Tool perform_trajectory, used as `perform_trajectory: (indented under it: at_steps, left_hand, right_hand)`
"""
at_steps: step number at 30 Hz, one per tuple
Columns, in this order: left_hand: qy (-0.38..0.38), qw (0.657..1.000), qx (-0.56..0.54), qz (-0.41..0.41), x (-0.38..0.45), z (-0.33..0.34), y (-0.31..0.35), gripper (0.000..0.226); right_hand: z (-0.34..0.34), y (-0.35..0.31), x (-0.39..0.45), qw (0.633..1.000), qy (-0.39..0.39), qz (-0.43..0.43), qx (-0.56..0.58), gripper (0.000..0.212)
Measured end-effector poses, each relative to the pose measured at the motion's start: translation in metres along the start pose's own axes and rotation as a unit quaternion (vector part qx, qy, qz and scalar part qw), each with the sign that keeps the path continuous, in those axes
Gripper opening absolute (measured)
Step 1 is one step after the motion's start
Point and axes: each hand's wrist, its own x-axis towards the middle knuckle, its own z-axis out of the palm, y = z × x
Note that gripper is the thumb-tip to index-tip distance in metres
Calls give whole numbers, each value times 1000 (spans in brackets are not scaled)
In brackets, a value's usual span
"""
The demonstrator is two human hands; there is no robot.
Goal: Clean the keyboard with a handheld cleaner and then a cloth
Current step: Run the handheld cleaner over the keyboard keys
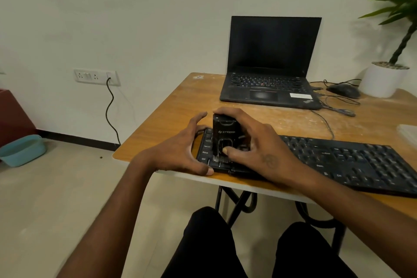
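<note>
The handheld cleaner (224,136) is a black, boxy, hard-plastic unit with a pale logo on its front face. It stands upright on the left end of the keyboard (352,160), its brush end down on the keys. The keyboard is black, full-size and matte, with raised rectangular keys and white legends. It lies along the near edge of the table (171,110), at 6 o'clock from the laptop (270,63).

The right hand (257,142) grasps the cleaner, fingers wrapped over its top and far side, thumb pressed on the lower front. The left hand (180,149) is clamped on the keyboard's left end, thumb on the near edge, fingers curled over the far edge.

The table top is orange-brown wood laminate with a pale edge band, scuffed and dusted with whitish marks, on black metal legs. The laptop is black and open, its screen dark. At 3 o'clock from it lie a black mouse (344,90) and thin, looped cables (338,106). Beyond these stands a smooth white round pot (381,81) holding a spiky green plant.

The wall is plain off-white. A white socket plate (96,77) carries a black cord hanging to the beige tiled floor. A teal plastic basin (22,150) sits on the floor at far left.
</note>
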Motion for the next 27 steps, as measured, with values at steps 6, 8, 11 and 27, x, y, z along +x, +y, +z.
perform_trajectory:
  at_steps: [6, 8, 11, 27]
  left_hand:
    - [-4, 1000, -3, -16, 1, 0, -1, 140]
    - [-2, 1000, -3, -20, 1, 0, 0, 140]
    - [-1, 1000, -9, -21, 0, 0, 0, 139]
    - [-4, 1000, -8, -23, 0, -1, -3, 139]
  right_hand:
    - [-12, 37, 46, 997, 60, 37, -30, 73]
    - [-15, 42, 50, 996, 70, 42, -23, 74]
    - [-12, 31, 38, 996, 67, 53, -5, 73]
    - [4, 17, 24, 981, 132, 138, 16, 54]
